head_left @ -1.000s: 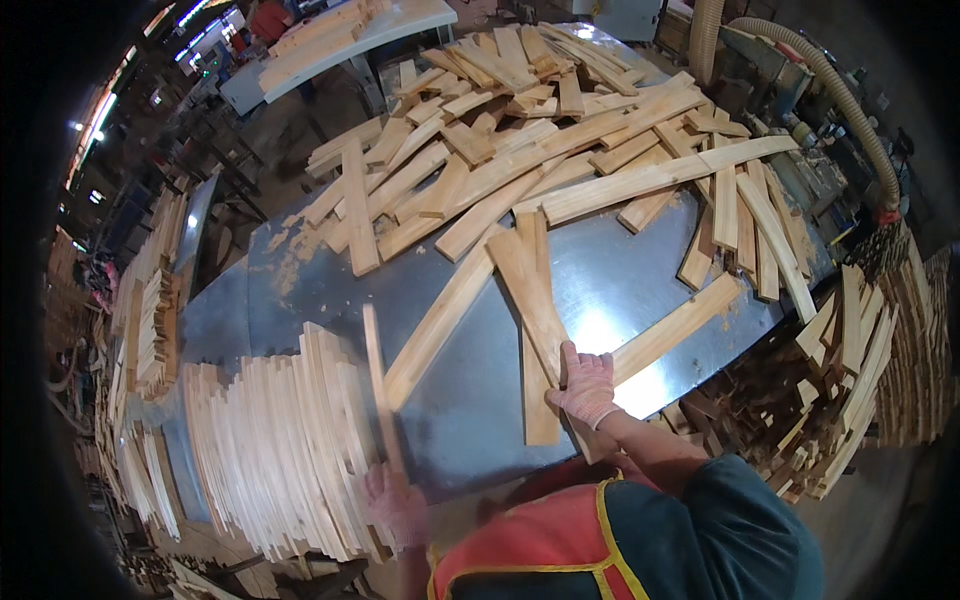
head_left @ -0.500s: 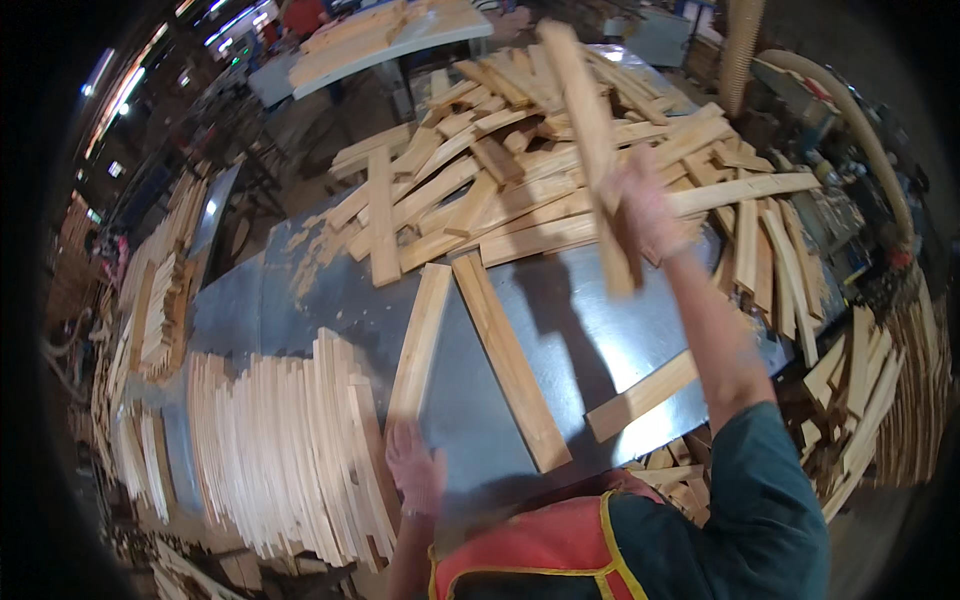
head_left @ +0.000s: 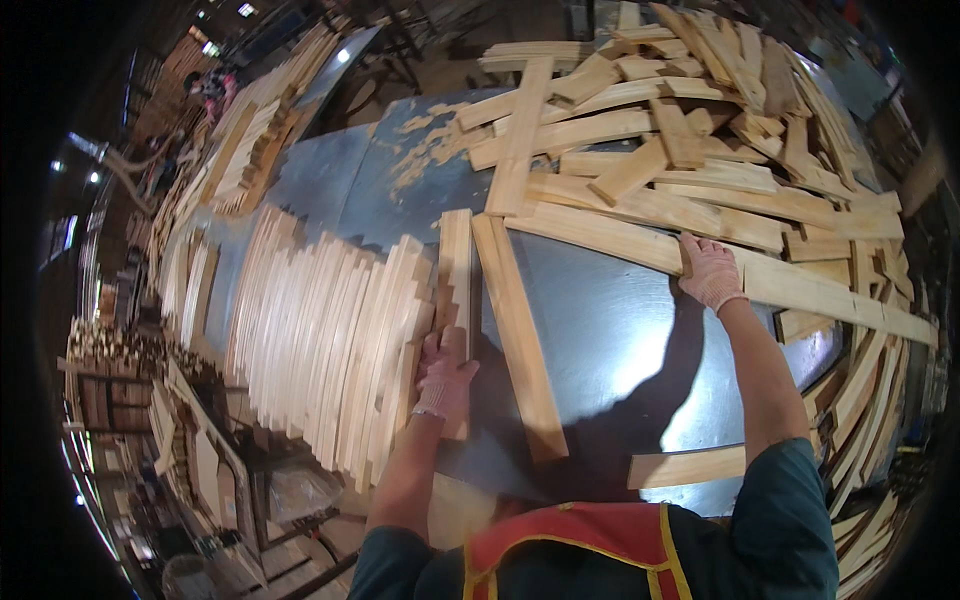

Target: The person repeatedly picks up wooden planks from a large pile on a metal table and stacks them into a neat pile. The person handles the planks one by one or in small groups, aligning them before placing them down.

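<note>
My left hand (head_left: pixel 445 375), in a pale knitted glove, is closed around the near part of a narrow wooden board (head_left: pixel 455 265). That board stands against the right end of a long row of upright, tightly packed wooden slats (head_left: pixel 320 345). My right hand (head_left: pixel 712 272), gloved too, has its fingers bent over a long board (head_left: pixel 610 240) at the near edge of a loose heap of boards (head_left: pixel 640 125); its palm hides part of the wood. Between my hands a single board (head_left: pixel 520 345) lies slanted on the metal table (head_left: pixel 600 340).
A short board (head_left: pixel 690 467) lies at the table's near edge, close to my apron. More stacked slats (head_left: pixel 250 160) stand at the far left. Sawdust (head_left: pixel 430 150) is scattered near the heap. Further boards (head_left: pixel 865 400) lean off the right side.
The board my right hand held raised has left that hand, which has come down onto a long board by the heap. My left hand's board now sits against the slat row. The view has swung left.
</note>
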A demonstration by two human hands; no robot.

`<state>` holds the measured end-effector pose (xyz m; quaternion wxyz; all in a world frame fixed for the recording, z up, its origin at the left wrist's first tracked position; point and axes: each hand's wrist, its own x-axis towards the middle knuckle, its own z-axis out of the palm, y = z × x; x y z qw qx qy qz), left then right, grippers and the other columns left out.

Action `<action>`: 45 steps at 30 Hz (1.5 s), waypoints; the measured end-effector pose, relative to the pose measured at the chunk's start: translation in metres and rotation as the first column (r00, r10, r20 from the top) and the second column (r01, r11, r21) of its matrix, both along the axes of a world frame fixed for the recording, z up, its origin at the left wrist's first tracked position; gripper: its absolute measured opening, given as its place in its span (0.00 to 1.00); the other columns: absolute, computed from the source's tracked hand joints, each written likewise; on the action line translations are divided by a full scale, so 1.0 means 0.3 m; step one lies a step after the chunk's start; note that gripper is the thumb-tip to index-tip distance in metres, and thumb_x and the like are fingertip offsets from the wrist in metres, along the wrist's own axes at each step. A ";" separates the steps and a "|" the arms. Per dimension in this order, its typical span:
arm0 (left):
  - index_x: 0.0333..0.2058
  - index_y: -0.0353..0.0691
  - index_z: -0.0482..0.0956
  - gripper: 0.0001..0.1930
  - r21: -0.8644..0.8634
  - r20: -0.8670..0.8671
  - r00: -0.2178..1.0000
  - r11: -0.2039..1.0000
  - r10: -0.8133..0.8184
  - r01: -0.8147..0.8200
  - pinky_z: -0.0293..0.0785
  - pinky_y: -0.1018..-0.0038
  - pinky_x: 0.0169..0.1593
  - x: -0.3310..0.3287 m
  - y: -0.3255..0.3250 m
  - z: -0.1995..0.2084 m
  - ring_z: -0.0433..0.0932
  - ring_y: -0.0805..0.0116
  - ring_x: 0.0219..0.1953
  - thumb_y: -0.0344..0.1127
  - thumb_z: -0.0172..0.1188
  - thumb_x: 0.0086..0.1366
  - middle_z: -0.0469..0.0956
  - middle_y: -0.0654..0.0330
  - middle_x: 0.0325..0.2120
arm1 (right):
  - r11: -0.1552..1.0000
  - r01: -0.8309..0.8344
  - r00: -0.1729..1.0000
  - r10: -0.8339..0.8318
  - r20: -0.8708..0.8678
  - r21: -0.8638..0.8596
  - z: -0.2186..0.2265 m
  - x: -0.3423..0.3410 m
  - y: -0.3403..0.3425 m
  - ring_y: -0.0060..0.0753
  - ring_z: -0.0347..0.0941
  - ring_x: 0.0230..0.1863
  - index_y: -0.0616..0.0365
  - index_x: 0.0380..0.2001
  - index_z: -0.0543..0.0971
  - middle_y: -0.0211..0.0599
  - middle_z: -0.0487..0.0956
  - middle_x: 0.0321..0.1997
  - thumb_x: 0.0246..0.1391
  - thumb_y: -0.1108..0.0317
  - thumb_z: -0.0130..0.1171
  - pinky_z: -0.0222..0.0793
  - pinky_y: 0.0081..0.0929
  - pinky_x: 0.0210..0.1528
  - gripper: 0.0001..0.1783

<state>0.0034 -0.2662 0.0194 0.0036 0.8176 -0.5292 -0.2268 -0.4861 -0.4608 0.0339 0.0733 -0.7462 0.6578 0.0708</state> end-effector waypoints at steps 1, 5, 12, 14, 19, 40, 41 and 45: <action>0.77 0.62 0.51 0.51 0.028 0.009 0.998 0.998 0.054 -0.055 0.70 0.39 0.63 -0.014 -0.012 0.017 0.59 0.38 0.72 0.52 0.71 0.60 0.51 0.57 0.74 | 0.992 -0.022 1.000 0.021 0.012 0.126 0.042 0.070 0.001 0.54 0.75 0.65 0.50 0.71 0.68 0.52 0.78 0.64 0.45 0.44 0.73 0.67 0.48 0.67 0.51; 0.75 0.64 0.56 0.48 -0.015 -0.080 0.987 0.990 0.140 -0.141 0.70 0.46 0.65 -0.006 0.000 0.000 0.61 0.44 0.72 0.47 0.72 0.59 0.58 0.57 0.72 | 0.897 -0.226 0.833 -0.024 0.553 0.380 0.163 0.211 0.239 0.49 0.83 0.46 0.52 0.67 0.74 0.45 0.85 0.46 0.52 0.51 0.70 0.79 0.38 0.50 0.40; 0.73 0.38 0.65 0.43 -0.141 -0.650 0.753 0.990 -0.106 0.018 0.74 0.71 0.61 0.210 0.088 -0.011 0.79 0.66 0.56 0.30 0.71 0.59 0.82 0.51 0.55 | 0.714 -0.190 0.015 -0.684 0.729 0.674 0.013 0.513 0.892 0.27 0.76 0.48 0.56 0.78 0.59 0.35 0.78 0.52 0.61 0.60 0.70 0.77 0.26 0.52 0.47; 0.73 0.36 0.65 0.41 -0.127 -0.770 0.637 0.987 -0.033 -0.103 0.74 0.71 0.61 0.227 0.161 -0.032 0.79 0.66 0.57 0.29 0.69 0.60 0.81 0.50 0.57 | 0.754 -0.213 0.064 -0.624 0.779 0.621 0.011 0.666 0.986 0.32 0.78 0.50 0.58 0.78 0.59 0.39 0.78 0.56 0.61 0.58 0.69 0.78 0.29 0.55 0.47; 0.67 0.35 0.72 0.33 -0.232 -0.723 0.682 0.968 -0.108 -0.094 0.78 0.62 0.57 0.261 0.417 -0.004 0.81 0.53 0.54 0.36 0.66 0.63 0.82 0.47 0.54 | 0.644 -0.397 0.753 -0.179 0.633 0.654 0.037 1.022 1.015 0.68 0.76 0.62 0.74 0.70 0.63 0.74 0.77 0.60 0.66 0.40 0.52 0.69 0.47 0.67 0.47; 0.67 0.38 0.67 0.38 -0.330 0.088 0.980 0.924 -0.176 0.196 0.68 0.48 0.66 0.169 0.186 0.260 0.70 0.41 0.64 0.49 0.67 0.63 0.73 0.43 0.61 | 0.707 -0.615 0.671 0.235 0.703 0.350 0.075 1.294 1.004 0.59 0.68 0.71 0.58 0.68 0.69 0.59 0.75 0.67 0.59 0.44 0.60 0.65 0.47 0.70 0.40; 0.68 0.39 0.66 0.40 -0.276 0.153 0.969 0.934 -0.191 0.228 0.65 0.47 0.67 0.136 0.228 0.241 0.67 0.41 0.66 0.50 0.68 0.61 0.71 0.45 0.63 | 0.834 -0.529 0.758 0.383 0.528 0.156 0.073 1.233 0.970 0.58 0.64 0.74 0.56 0.69 0.68 0.58 0.71 0.70 0.56 0.45 0.63 0.63 0.49 0.71 0.42; 0.72 0.43 0.61 0.49 -0.167 0.402 0.880 0.925 -0.252 0.341 0.56 0.43 0.72 0.148 0.412 0.107 0.60 0.41 0.71 0.50 0.74 0.56 0.63 0.49 0.68 | 0.963 -0.268 0.910 0.264 0.319 -0.030 -0.024 0.979 0.886 0.56 0.55 0.78 0.49 0.73 0.65 0.55 0.64 0.75 0.50 0.48 0.69 0.57 0.56 0.74 0.48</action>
